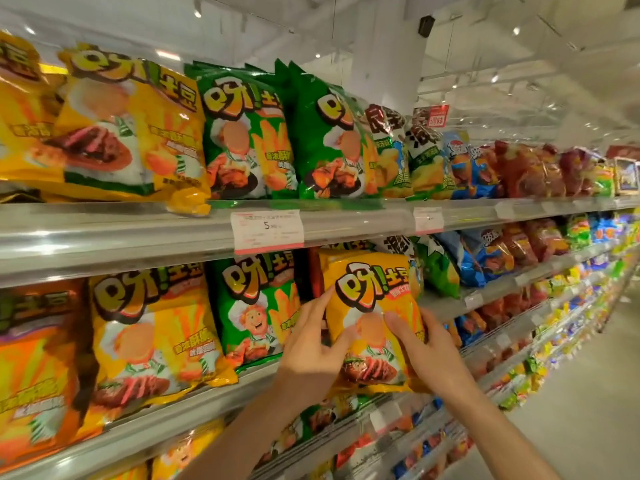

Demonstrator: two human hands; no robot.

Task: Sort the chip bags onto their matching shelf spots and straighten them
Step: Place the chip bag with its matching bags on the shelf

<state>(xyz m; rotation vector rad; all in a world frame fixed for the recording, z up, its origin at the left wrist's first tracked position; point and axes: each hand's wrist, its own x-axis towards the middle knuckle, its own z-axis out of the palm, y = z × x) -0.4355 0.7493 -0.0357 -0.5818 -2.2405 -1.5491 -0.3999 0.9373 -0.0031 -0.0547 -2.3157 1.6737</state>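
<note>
A small yellow chip bag (372, 299) with a steak picture stands upright at the front of the middle shelf (194, 407), right of centre. My left hand (311, 351) grips its left edge, thumb on the front. My right hand (426, 348) holds its right side, thumb pressed on the front. Just left of it stands a green bag (256, 306) of the same brand, then larger yellow bags (152, 327). Behind the held bag a red bag (313, 271) shows partly. The upper shelf carries yellow bags (114, 126) on the left and green bags (287, 133) beside them.
A price tag (266, 230) hangs on the upper shelf rail (104, 237). Blue, red and green snack bags (485, 258) fill the shelves running off to the right. Lower shelves hold more bags (346, 431). The aisle floor (588, 410) lies at the lower right.
</note>
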